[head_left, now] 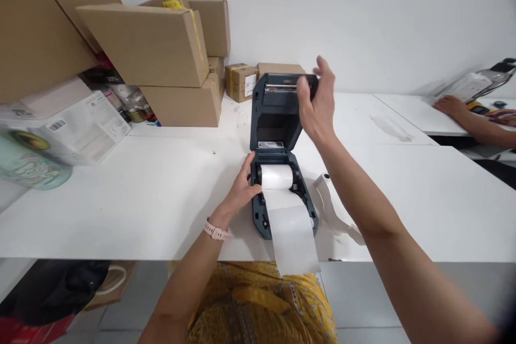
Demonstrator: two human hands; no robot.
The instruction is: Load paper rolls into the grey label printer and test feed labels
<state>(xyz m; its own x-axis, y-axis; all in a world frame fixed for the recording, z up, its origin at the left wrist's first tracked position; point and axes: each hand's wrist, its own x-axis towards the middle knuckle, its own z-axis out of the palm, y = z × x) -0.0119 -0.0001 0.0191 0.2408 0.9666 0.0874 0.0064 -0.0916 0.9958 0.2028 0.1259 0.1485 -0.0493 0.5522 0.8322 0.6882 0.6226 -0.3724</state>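
Near the middle of the tabletop (141,209), the printer (259,226) stands with its lid (278,102) raised, a white paper roll (277,176) inside and its loose end (292,239) reaching past the near edge. The left hand (241,191), thumb and finger parted, rests against the printer's left side by the roll, while the right hand (320,105), fingers spread, touches the lid's far right corner. The step appears to be loading paper; the next move seems to call for keeping the loose end straight as the lid comes down.

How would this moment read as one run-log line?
printer: lid raised; right hand: at lid's upper right corner; left hand: at printer's left side; paper roll: inside, sheet over front
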